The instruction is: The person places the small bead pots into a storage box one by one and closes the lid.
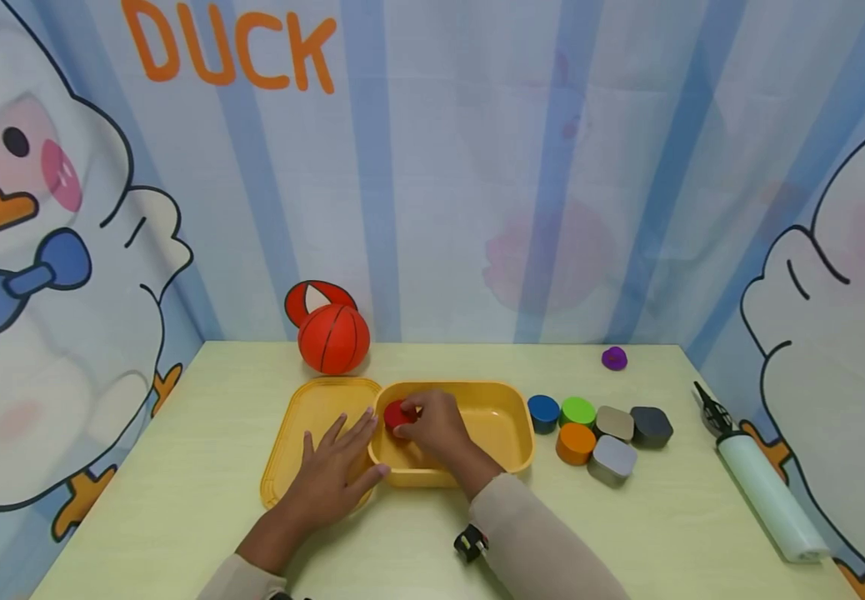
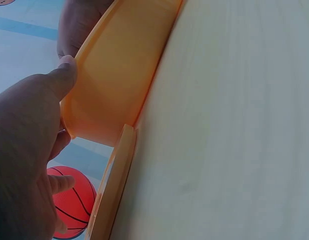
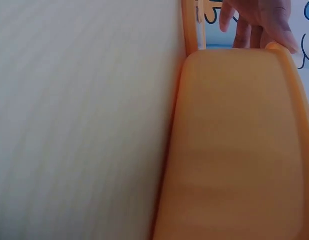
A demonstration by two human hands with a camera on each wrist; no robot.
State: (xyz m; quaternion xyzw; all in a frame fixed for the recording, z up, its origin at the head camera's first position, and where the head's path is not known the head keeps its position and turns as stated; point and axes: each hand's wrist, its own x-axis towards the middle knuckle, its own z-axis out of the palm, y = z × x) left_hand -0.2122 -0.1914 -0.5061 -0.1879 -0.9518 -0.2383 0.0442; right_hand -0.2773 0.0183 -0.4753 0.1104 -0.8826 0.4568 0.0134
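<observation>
A yellow rectangular box stands lengthwise on the table. Inside its left end my right hand pinches a red round block between thumb and fingers. Spread, fairly straight fingers of my left hand rest at the box's left end, over a flat yellow lid. In the left wrist view, that hand's thumb touches the box rim. The box wall hides the right hand's work in the right wrist view.
Right of the box sit blue, green, orange, beige, dark grey and light grey blocks. A red ball and small purple hat lie behind; a pale green tube lies far right.
</observation>
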